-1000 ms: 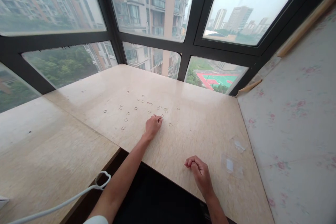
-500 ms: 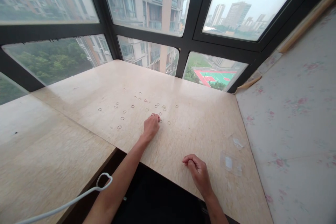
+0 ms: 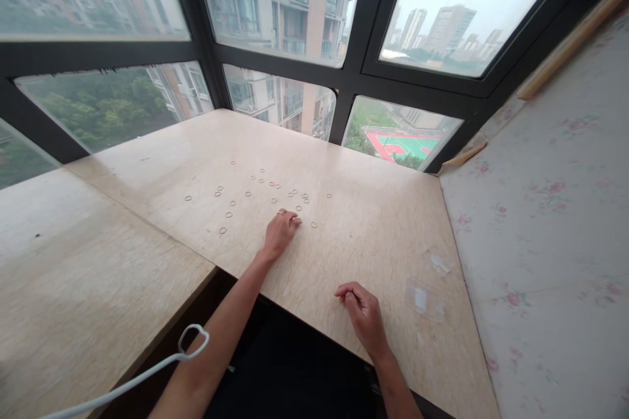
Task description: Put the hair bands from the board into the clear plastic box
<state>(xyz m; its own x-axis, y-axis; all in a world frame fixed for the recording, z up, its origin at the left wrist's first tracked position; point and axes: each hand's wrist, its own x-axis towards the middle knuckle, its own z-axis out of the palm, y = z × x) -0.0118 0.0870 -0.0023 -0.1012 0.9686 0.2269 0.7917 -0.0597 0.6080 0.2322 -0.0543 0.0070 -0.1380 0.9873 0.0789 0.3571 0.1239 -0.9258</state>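
Note:
Several small thin rings lie scattered over the middle of the pale table (image 3: 373,209), one ring (image 3: 223,230) at the near left and another ring (image 3: 329,196) at the right. My left hand (image 3: 282,233) rests low over the tabletop, its fingertips at a ring (image 3: 298,219) just beside them; the fingers are bent and close together. Another ring (image 3: 314,225) lies a little to the right of that hand. Near the table's front edge is my right hand (image 3: 362,314), its fingers curled in; whether anything is inside them is hidden.
Clear plastic packets (image 3: 420,300) with white labels lie at the right, near the flowered wall (image 3: 540,242). A white cable (image 3: 122,393) with a loop crosses the lower left. Dark-framed windows (image 3: 348,88) stand behind the table.
The view has shifted slightly. My left hand's fingers have straightened a little from a tighter curl, near the same ring. My right hand stays curled in nearly the same place.

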